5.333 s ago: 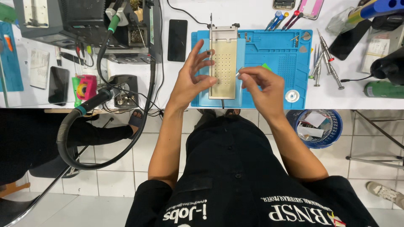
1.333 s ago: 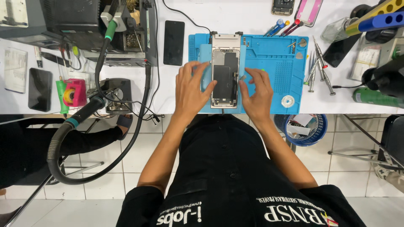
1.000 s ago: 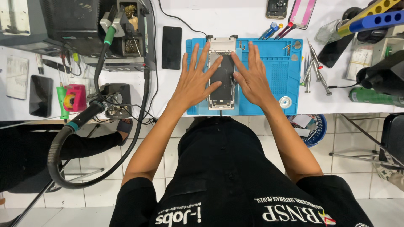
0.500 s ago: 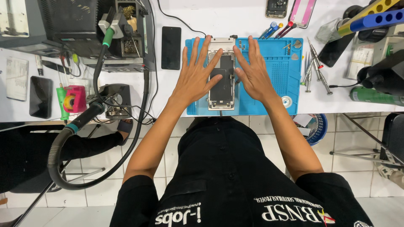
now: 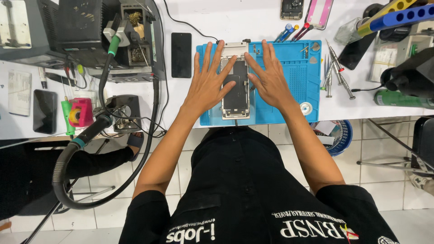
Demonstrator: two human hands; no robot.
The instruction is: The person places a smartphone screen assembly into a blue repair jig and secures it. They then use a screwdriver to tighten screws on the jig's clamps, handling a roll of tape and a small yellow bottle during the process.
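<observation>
1. Black fabric of the person's shirt fills the near edge of the view, with both bare forearms reaching away over a tiled floor toward the white tabletop (image 5: 135,113).
2. At the tabletop's near edge lies a blue work mat (image 5: 289,68), and on its left half sits an opened phone (image 5: 236,86), long side pointing away, its dark inner panel showing inside a pale frame.
3. The left hand (image 5: 209,83) lies flat on the phone's left edge, fingers (image 5: 226,74) spread and released, gripping nothing; two fingertips rest on the dark panel.
4. The right hand (image 5: 271,81) mirrors it on the right edge, fingers splayed and likewise unclenched, palm on the mat.
5. The step in hand looks like pressing or steadying the phone flat on the mat; a next move would seem to call for even, light pressure from both sides so that the phone does not slide.
6. Farther right lie loose screwdrivers (image 5: 337,68); farther left, a dark spare phone (image 5: 181,55) and a soldering station (image 5: 122,40) with its thick hose (image 5: 81,140).
</observation>
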